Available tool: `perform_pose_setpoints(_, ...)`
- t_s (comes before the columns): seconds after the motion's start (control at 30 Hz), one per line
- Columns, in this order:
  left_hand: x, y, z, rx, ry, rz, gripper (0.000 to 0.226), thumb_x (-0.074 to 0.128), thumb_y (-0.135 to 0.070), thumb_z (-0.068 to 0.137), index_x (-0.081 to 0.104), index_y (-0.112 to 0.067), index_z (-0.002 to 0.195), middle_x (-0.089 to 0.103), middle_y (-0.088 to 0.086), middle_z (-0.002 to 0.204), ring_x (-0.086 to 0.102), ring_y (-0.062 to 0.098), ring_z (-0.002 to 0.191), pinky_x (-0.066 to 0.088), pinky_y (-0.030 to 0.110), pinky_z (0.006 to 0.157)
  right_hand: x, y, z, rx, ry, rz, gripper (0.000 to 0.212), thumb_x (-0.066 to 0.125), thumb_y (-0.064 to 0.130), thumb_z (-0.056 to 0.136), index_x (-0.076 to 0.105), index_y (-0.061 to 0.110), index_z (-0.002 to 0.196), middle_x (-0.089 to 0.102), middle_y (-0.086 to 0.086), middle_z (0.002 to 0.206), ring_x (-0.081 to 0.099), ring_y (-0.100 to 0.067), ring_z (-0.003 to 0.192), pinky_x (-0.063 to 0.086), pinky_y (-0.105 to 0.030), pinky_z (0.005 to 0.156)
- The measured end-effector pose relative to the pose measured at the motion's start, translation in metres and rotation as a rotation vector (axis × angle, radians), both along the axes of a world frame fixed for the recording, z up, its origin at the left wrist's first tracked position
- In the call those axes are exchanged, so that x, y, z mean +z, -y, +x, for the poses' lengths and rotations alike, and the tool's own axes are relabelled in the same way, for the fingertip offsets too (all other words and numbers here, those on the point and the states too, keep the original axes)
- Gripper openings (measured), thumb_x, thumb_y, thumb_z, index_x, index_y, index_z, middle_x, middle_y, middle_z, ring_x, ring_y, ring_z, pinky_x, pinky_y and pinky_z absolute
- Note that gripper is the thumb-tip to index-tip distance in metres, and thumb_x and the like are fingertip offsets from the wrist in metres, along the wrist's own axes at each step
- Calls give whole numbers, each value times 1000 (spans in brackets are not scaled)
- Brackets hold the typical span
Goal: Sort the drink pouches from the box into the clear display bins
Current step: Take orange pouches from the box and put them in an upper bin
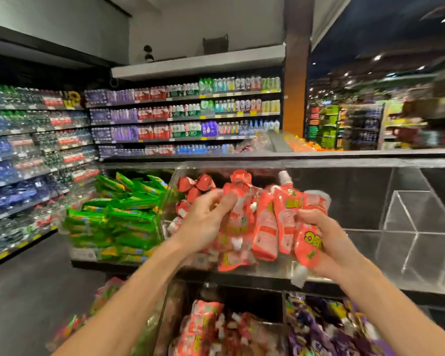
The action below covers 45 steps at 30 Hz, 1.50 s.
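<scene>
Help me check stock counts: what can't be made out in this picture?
Pouches: count and print, head view; they overlap, motion blurs them, left hand and right hand cover some.
Purple packs: head view, cut by the bottom edge, blurred.
Shelf bottles: head view, labels too small.
Box: out of view.

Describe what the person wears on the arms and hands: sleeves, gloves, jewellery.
Nothing worn shows. The left hand and right hand are ungloved; the left forearm and right forearm are bare down to the frame's edge. No sleeve, watch, bracelet or ring is visible.
</scene>
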<state>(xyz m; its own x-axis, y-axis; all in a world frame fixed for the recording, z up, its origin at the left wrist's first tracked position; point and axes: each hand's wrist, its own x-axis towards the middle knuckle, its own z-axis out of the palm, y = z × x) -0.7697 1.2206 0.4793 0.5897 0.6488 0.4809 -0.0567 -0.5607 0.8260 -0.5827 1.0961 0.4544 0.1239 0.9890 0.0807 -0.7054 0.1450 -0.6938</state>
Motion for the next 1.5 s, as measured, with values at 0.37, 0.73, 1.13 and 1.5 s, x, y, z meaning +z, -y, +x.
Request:
perform_pose_setpoints(0.37,50,-60,72,-32,61,141,16,74,-20,88,72,-13,102,75,-2,97,70,10,91,52,22,85,24,18,36,-382,92,45,86,100,21,20,69,8,99,72,-15,95,71,-28,84,44,-51,102)
perform_pose_setpoints(0.73,11,-83,140,228,-146,407,32,81,-15,80,72,-18,111,60,-3,104,61,12,97,44,13,80,20,10,47,-364,113,40,70,100,21,23,78,7,88,73,-16,97,73,-28,84,50,-48,97)
perform_pose_setpoints(1.13,19,-95,142,94,-574,555,38,50,-24,103,54,-18,140,55,5,143,48,25,134,39,40,110,19,-16,38,-270,162,51,59,98,20,34,79,7,89,73,-17,98,73,-28,83,58,-41,80)
perform_pose_setpoints(1.5,12,-55,46,-333,-258,-53,43,70,-2,85,64,-28,118,70,1,112,70,16,99,60,36,83,21,-37,33,-308,57,67,42,75,23,71,69,6,109,73,-18,104,73,-29,92,57,-43,88)
